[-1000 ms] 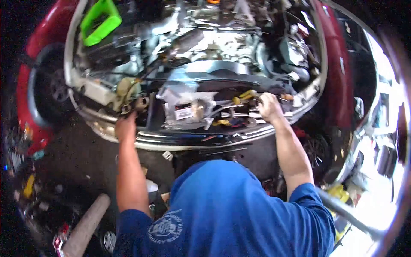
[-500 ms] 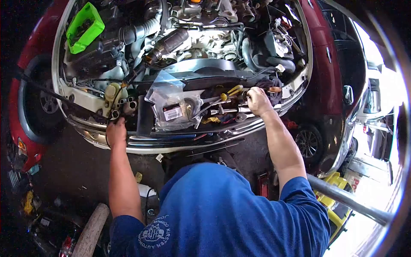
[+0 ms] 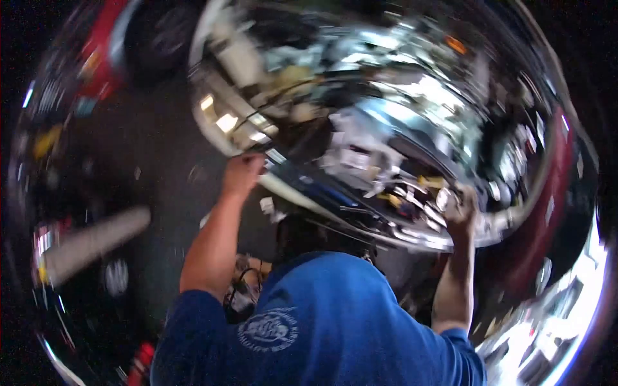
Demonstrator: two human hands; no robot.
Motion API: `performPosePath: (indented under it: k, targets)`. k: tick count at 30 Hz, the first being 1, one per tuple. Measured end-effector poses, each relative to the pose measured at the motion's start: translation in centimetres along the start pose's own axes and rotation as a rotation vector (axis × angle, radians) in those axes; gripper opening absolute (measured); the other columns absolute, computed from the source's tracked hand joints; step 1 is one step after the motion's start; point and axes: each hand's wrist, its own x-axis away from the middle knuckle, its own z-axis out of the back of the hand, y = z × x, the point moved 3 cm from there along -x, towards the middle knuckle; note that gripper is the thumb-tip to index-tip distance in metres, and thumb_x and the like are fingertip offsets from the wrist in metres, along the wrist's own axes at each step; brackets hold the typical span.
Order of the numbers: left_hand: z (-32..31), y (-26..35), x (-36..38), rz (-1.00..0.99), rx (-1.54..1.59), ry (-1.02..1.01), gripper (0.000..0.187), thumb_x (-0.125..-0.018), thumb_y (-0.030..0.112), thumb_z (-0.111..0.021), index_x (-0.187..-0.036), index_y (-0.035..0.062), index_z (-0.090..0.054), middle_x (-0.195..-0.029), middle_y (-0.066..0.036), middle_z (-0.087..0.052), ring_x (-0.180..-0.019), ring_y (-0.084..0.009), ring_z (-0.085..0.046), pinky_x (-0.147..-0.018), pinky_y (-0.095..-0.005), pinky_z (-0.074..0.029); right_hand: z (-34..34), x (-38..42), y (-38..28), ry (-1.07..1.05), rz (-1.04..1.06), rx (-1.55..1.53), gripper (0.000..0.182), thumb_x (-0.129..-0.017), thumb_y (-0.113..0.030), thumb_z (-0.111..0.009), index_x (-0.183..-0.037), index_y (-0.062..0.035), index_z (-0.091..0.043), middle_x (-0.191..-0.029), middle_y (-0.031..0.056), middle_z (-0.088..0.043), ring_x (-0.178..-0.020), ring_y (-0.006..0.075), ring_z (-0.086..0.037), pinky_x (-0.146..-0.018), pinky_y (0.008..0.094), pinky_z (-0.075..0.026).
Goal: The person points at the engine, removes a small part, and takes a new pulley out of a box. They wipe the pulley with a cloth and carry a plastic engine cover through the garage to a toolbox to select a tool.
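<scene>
The view is smeared by motion. My left hand (image 3: 244, 172) is at the front edge of the car's nose (image 3: 283, 186), fingers curled in. What it holds, if anything, is hidden. On the right, my right hand (image 3: 462, 209) is closed among loose metal tools (image 3: 412, 193) at the front of the engine bay. A shiny round metal piece (image 3: 444, 198) shows beside its fingers, too blurred to name. Between the hands lies a clear plastic bag (image 3: 360, 151) with a white label. A yellow-handled tool (image 3: 430, 181) lies near my right hand.
The open engine bay (image 3: 399, 83) spreads beyond my hands. A red car (image 3: 547, 186) stands close on the right, and another wheel (image 3: 164, 35) shows at upper left. A pale log-like cylinder (image 3: 96, 244) lies on the dark floor at left.
My view has swung left, so the car now sits tilted and further right. My left hand has left the group of sockets for the front edge. My right hand remains by the tools.
</scene>
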Motion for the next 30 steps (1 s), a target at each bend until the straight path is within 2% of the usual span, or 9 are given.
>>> performPosePath:
  k: [5, 8, 9, 12, 16, 18, 22, 24, 30]
  targets:
    - [1.6, -12.1, 14.3, 0.2, 0.276, -0.045, 0.02, -0.089, 0.013, -0.052, -0.094, -0.0048, -0.059, -0.076, -0.007, -0.061, -0.064, -0.0126, -0.057, -0.057, -0.0277, -0.046, -4.9, 0.6, -9.1, -0.445, 0.141, -0.491, 0.023, -0.078, -0.007, -0.064, -0.1, -0.0032, -0.06, -0.103, 0.0118, -0.062, -0.092, 0.0236, -0.06, -0.08, 0.0319, -0.047]
    - [0.4, -19.6, 26.5, 0.369, 0.482, 0.173, 0.021, -0.091, 0.015, -0.051, -0.092, -0.0042, -0.059, -0.072, -0.006, -0.059, -0.061, -0.0121, -0.053, -0.055, -0.0276, -0.044, -7.1, 1.8, -14.4, -0.553, 0.645, -0.404, 0.026, -0.078, 0.004, -0.06, -0.104, -0.0009, -0.058, -0.1, 0.0091, -0.06, -0.083, 0.0161, -0.059, -0.075, 0.0272, -0.047]
    - [-0.2, -20.8, 30.8, 0.584, 0.494, 0.244, 0.019, -0.091, 0.015, -0.05, -0.09, -0.0023, -0.059, -0.069, -0.005, -0.055, -0.058, -0.0124, -0.05, -0.051, -0.0273, -0.04, -8.1, 2.1, -15.4, -0.666, 0.661, -0.345, 0.028, -0.077, 0.004, -0.061, -0.104, -0.0002, -0.058, -0.102, 0.0101, -0.06, -0.091, 0.0174, -0.058, -0.08, 0.0275, -0.046]
    - [-5.5, -26.8, 43.2, 0.625, 0.982, 0.497, 0.016, -0.09, 0.015, -0.051, -0.088, 0.0006, -0.059, -0.066, -0.004, -0.053, -0.055, -0.0122, -0.048, -0.047, -0.0265, -0.038, -10.4, 3.5, -18.2, -0.842, 0.682, -0.399, 0.023, -0.081, -0.002, -0.06, -0.105, 0.0, -0.057, -0.101, 0.0093, -0.058, -0.093, 0.0162, -0.056, -0.084, 0.0275, -0.045]
    - [-12.2, -27.3, 55.1, 0.793, 0.738, 0.596, 0.014, -0.09, 0.016, -0.052, -0.086, 0.0032, -0.058, -0.066, -0.003, -0.052, -0.055, -0.0121, -0.048, -0.046, -0.0252, -0.037, -13.2, 5.6, -21.7, -0.964, 0.849, -0.48, 0.022, -0.084, -0.004, -0.06, -0.105, -0.0016, -0.056, -0.098, 0.0068, -0.057, -0.09, 0.0151, -0.055, -0.08, 0.0259, -0.044]
    - [-16.7, -29.1, 58.5, 0.756, 1.409, 0.826, 0.013, -0.089, 0.016, -0.055, -0.084, 0.0047, -0.058, -0.069, -0.003, -0.054, -0.056, -0.0122, -0.049, -0.047, -0.0244, -0.038, -14.9, 7.0, -22.6, -0.942, 0.988, -0.41, 0.022, -0.082, -0.005, -0.061, -0.104, -0.0032, -0.057, -0.098, 0.0093, -0.058, -0.088, 0.0204, -0.057, -0.077, 0.0302, -0.046]
    - [-17.9, -25.8, 61.5, 0.766, 1.386, 0.953, 0.009, -0.085, 0.015, -0.06, -0.085, 0.0058, -0.059, -0.071, -0.002, -0.056, -0.057, -0.0119, -0.051, -0.049, -0.0232, -0.039, -15.8, 11.7, -26.4, -1.163, 0.952, -0.442, 0.022, -0.08, -0.008, -0.064, -0.102, -0.0054, -0.059, -0.097, 0.0106, -0.059, -0.084, 0.0242, -0.058, -0.073, 0.034, -0.049]
    - [-19.9, -29.3, 62.8, 0.826, 1.382, 0.876, 0.011, -0.083, 0.014, -0.063, -0.087, 0.0051, -0.059, -0.074, -0.003, -0.058, -0.06, -0.0124, -0.052, -0.051, -0.0233, -0.04, -14.8, 13.9, -28.6, -1.049, 1.219, -0.417, 0.023, -0.079, -0.008, -0.066, -0.101, -0.0054, -0.059, -0.094, 0.0103, -0.059, -0.08, 0.0218, -0.058, -0.066, 0.033, -0.05]
    - [-15.6, -32.4, 64.2, 0.743, 1.361, 0.944, 0.016, -0.079, 0.011, -0.065, -0.091, 0.003, -0.06, -0.076, -0.004, -0.059, -0.062, -0.0131, -0.054, -0.053, -0.0249, -0.041, -16.4, 20.2, -31.2, -1.11, 1.093, -0.394, 0.022, -0.078, -0.005, -0.065, -0.098, -0.0012, -0.06, -0.086, 0.0077, -0.059, -0.067, 0.0145, -0.054, -0.064, 0.0253, -0.045]
